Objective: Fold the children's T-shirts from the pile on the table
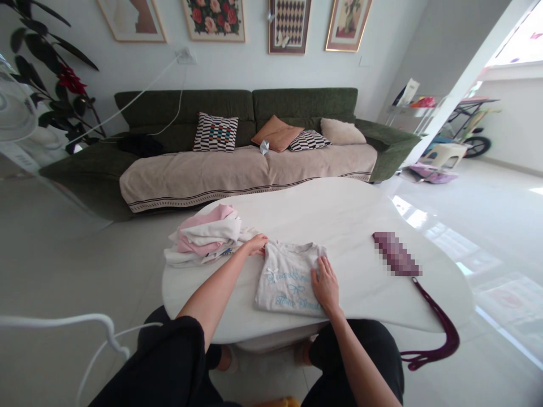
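Pale tabletop [322,209] carries a folded shirt [292,271] near its front edge, probably light, soft and limp, best held at both shoulders. Left hand [255,245] pinches its upper-left corner; right hand [327,285] lies flat along its right side. Rumpled clothes [210,234] sit by the left edge.

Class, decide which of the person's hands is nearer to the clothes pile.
Left. The left hand is just beside the pile, at the upper left corner of the shirt; the right hand is farther off, on the shirt's right side.
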`<control>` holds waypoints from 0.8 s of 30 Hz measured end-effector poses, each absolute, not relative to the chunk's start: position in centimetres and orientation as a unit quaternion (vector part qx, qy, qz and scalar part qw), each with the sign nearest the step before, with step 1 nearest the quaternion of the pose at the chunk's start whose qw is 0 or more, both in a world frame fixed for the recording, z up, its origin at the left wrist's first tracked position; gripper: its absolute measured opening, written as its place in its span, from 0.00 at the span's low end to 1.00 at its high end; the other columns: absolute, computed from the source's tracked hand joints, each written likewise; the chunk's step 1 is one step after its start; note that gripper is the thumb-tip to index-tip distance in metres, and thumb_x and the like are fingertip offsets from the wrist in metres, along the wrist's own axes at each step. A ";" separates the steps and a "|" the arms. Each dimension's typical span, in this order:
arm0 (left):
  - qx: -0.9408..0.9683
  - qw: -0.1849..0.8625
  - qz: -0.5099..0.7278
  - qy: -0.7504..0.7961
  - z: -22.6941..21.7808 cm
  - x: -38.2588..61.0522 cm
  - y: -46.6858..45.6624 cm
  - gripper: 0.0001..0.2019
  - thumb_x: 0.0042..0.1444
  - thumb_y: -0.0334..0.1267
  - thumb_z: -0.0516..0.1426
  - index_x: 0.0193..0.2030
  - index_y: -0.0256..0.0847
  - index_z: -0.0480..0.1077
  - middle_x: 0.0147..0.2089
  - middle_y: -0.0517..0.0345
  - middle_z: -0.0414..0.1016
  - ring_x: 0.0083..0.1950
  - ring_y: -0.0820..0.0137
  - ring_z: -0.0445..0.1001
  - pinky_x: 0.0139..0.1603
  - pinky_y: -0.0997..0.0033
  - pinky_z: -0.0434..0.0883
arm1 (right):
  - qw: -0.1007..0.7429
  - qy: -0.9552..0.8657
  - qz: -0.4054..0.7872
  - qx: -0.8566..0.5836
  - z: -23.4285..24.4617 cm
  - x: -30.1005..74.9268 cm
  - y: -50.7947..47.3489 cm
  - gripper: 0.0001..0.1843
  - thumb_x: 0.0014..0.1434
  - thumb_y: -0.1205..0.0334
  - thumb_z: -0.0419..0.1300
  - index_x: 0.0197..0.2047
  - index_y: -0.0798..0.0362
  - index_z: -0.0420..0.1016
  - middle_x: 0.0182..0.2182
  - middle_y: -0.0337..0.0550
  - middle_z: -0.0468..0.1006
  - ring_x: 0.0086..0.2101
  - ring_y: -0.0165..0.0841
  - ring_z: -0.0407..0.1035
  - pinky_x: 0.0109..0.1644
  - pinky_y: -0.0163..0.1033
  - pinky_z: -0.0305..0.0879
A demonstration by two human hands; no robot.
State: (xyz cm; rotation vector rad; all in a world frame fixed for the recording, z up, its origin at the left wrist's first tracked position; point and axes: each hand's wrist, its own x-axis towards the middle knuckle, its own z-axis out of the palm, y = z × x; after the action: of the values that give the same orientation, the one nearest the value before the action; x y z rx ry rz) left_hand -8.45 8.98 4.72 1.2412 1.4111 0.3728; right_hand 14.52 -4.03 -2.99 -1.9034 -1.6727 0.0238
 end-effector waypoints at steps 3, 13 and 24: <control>0.494 0.595 0.183 0.607 3.6 -8.6 8.5 0.15 0.58 0.41 0.51 0.49 0.36 0.63 0.46 0.53 0.67 0.41 0.69 0.70 0.39 0.64 0.70 | 0.279 -0.632 0.011 -0.723 -2.2 14.6 -4.1 0.25 0.58 0.59 0.42 0.58 0.60 0.56 0.58 0.53 0.57 0.58 0.36 0.47 0.58 0.43 0.49; 0.449 0.621 0.208 0.607 2.4 -8.6 8.9 0.15 0.57 0.40 0.52 0.49 0.36 0.63 0.47 0.52 0.66 0.43 0.68 0.69 0.41 0.62 0.70 | 0.187 -0.761 0.102 -0.613 4.0 2.8 -7.0 0.14 0.58 0.53 0.47 0.37 0.53 0.68 0.32 0.45 0.74 0.35 0.33 0.68 0.38 0.35 0.60; 0.455 0.628 0.212 0.595 2.4 -8.8 9.2 0.15 0.57 0.40 0.52 0.50 0.37 0.63 0.48 0.52 0.66 0.44 0.67 0.69 0.43 0.60 0.69 | 0.104 -0.736 0.158 -0.650 3.5 -0.2 -5.9 0.11 0.56 0.68 0.46 0.34 0.56 0.69 0.30 0.49 0.76 0.31 0.36 0.71 0.31 0.35 0.58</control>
State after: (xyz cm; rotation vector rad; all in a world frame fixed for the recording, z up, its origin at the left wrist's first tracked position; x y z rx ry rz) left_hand -8.82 9.17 2.36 1.0428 1.3631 0.4867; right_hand -0.22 -5.94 3.49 -1.9162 -2.1718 0.4649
